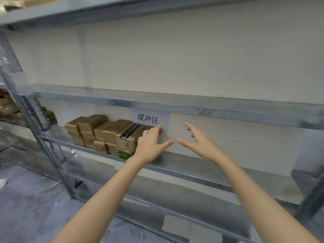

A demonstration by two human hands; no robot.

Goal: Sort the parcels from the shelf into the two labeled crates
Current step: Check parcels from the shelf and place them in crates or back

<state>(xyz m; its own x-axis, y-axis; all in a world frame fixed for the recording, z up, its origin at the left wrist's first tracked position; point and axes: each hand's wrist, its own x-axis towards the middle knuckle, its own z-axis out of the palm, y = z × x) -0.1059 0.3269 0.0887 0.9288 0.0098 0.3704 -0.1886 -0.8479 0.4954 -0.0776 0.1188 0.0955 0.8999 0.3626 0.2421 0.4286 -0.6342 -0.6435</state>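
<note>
Several brown cardboard parcels [103, 132] are stacked in two layers at the left of a grey metal shelf [192, 174]. One parcel [127, 137] has a black strip on top, and a green-marked one [124, 155] lies at the front. My left hand [152, 142] reaches over the right end of the stack with fingers straight, hiding the last parcel there. My right hand [199, 141] hovers to the right of it, fingers spread, holding nothing. No crates are in view.
A white paper label with black characters [149, 118] hangs from the shelf board above the stack. The rack's upright post [43, 146] stands at the left, with more boxes [8, 106] on a neighbouring rack. Grey floor [26, 199] lies below.
</note>
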